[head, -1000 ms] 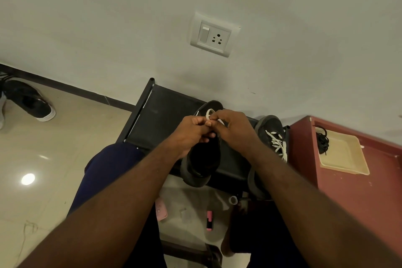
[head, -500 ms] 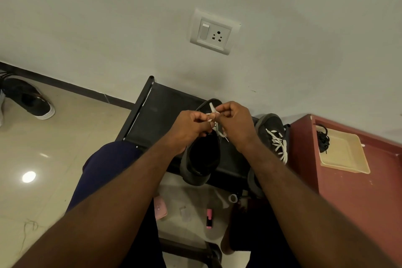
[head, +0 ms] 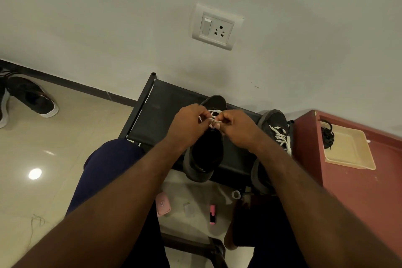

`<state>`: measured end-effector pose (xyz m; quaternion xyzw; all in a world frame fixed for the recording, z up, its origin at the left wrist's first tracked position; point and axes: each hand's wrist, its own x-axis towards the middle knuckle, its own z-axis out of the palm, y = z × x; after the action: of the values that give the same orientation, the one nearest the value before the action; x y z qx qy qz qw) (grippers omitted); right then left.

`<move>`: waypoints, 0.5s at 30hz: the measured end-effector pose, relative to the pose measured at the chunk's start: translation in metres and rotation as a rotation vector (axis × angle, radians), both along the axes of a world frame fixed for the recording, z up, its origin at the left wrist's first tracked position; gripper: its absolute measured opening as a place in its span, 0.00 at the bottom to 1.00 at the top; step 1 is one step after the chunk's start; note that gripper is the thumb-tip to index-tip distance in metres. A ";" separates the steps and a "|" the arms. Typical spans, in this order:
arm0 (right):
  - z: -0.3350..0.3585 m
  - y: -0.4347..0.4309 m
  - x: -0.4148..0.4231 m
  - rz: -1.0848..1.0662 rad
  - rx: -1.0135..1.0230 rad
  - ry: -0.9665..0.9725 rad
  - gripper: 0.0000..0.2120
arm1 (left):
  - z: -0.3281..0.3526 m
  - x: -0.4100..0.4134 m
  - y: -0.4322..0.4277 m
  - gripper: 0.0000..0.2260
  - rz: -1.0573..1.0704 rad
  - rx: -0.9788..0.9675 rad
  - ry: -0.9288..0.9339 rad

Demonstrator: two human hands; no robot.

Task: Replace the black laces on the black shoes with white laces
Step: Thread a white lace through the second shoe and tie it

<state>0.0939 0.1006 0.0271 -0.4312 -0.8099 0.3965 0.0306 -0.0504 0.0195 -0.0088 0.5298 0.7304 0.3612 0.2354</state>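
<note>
Two pinches on the lace (head: pixel 212 113): left hand (head: pixel 189 119) and right hand (head: pixel 237 126), fingertips nearly touching, shoe (head: pixel 206 152) right under them. I'd call it limp, light, slippery; hold near the tip.

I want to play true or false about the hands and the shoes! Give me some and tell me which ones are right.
1. The left hand and the right hand both pinch the white lace. True.
2. The shoe on the right has black laces in it. False: its laces are white.
3. The black laces rest on the beige tray. True.
4. The shoe being laced sits on the floor. False: it rests on the black rack.
</note>
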 end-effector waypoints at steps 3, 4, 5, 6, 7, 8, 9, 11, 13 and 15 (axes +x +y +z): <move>0.007 -0.002 -0.002 -0.008 -0.055 0.071 0.04 | -0.003 0.003 0.002 0.26 -0.136 -0.018 0.012; 0.007 -0.002 -0.003 -0.032 -0.049 0.099 0.04 | -0.003 0.005 0.002 0.28 -0.167 -0.004 -0.052; 0.007 -0.001 -0.002 -0.071 -0.046 0.124 0.04 | -0.002 0.005 0.003 0.26 -0.168 0.037 -0.158; 0.006 0.000 -0.001 -0.118 -0.052 0.148 0.04 | 0.001 0.005 0.003 0.21 -0.132 0.088 -0.311; 0.005 0.002 0.002 -0.151 -0.058 0.160 0.04 | 0.005 0.003 0.002 0.13 -0.069 0.125 -0.487; 0.004 0.003 0.005 -0.156 -0.065 0.160 0.04 | 0.010 0.000 0.002 0.07 0.011 0.141 -0.701; 0.004 0.005 0.009 -0.131 -0.072 0.145 0.04 | 0.012 -0.005 0.004 0.09 0.111 0.126 -0.909; -0.001 0.007 0.020 -0.048 -0.041 0.078 0.03 | 0.013 -0.019 0.006 0.15 0.304 0.061 -1.236; -0.013 0.011 0.036 -0.093 0.047 -0.019 0.05 | 0.010 -0.034 0.008 0.17 0.495 0.006 -1.347; -0.032 0.017 0.055 -0.251 0.102 -0.120 0.09 | 0.006 -0.044 0.009 0.16 0.661 -0.017 -1.376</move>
<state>0.1485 0.1176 -0.0049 -0.5501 -0.7690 0.3213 0.0534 -0.0942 0.0283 -0.0026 -0.0628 0.5423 0.6560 0.5212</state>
